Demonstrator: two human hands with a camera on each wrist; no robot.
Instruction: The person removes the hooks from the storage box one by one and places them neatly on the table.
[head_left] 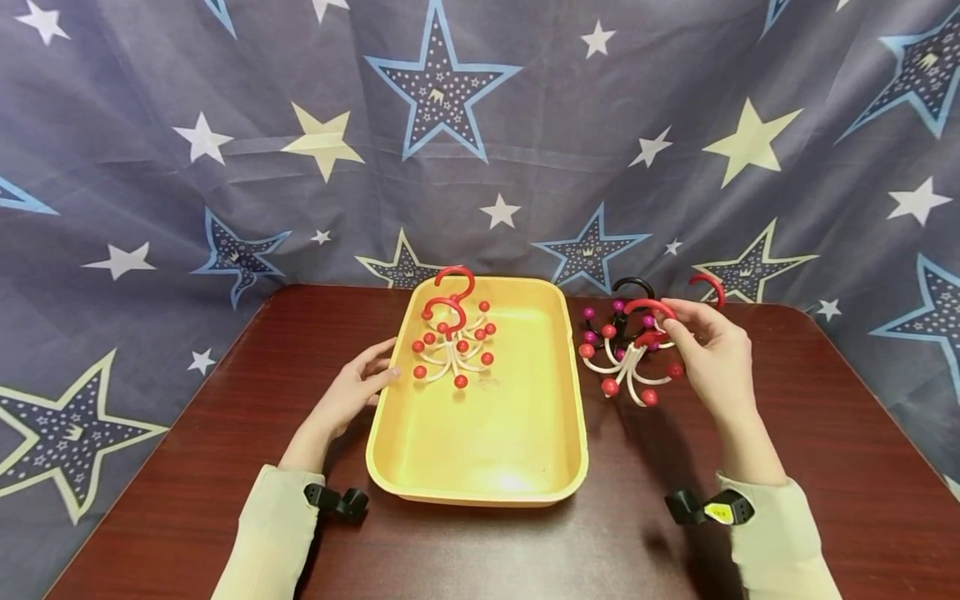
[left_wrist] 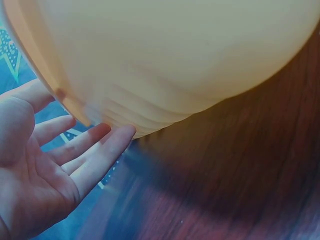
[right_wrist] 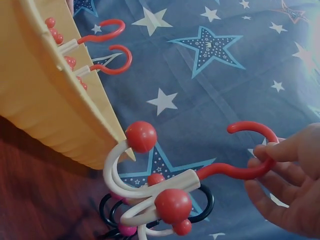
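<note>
Sleeves (head_left: 273, 525) in pale cloth come in nearest, each w/ a black wrist mount (head_left: 337, 504), over the brown worktop (head_left: 480, 554). Beyond them, mid-view, stands a yellow tray (head_left: 465, 454).

L hand (head_left: 352, 396) is at the tray's L side, grip relaxed: fingers approx. straight & against the outer wall, thumb by the rim, so it seems to steady the tray rather than clasp it. R hand (head_left: 716, 354), on the other side, has its grip closed: thumb & fingers pinch the red hook of the held rack (head_left: 633, 354), a piece w/ curved white arms tipped w/ red balls. It's tilted, R of the tray, not yet inside.

Progress, judging by layout: approx. midway. Two racks of the same type are in the tray, toward its far L part: front rack (head_left: 452, 354) & back rack (head_left: 472, 285), close together, hooks up. Those look done. Held rack is the current one, i.e. lifted but not placed.

Left over, outside the tray on the R: black rack (head_left: 619, 321) w/ magenta balls, just behind the held one, plus a spare red hook (head_left: 718, 289) showing past the R hand. Its lower part is hidden, so type & exact no. remaining can't be told for sure. Neither is gripped.

Farthest back, star-print cloth (head_left: 525, 108) hangs behind everything.
</note>
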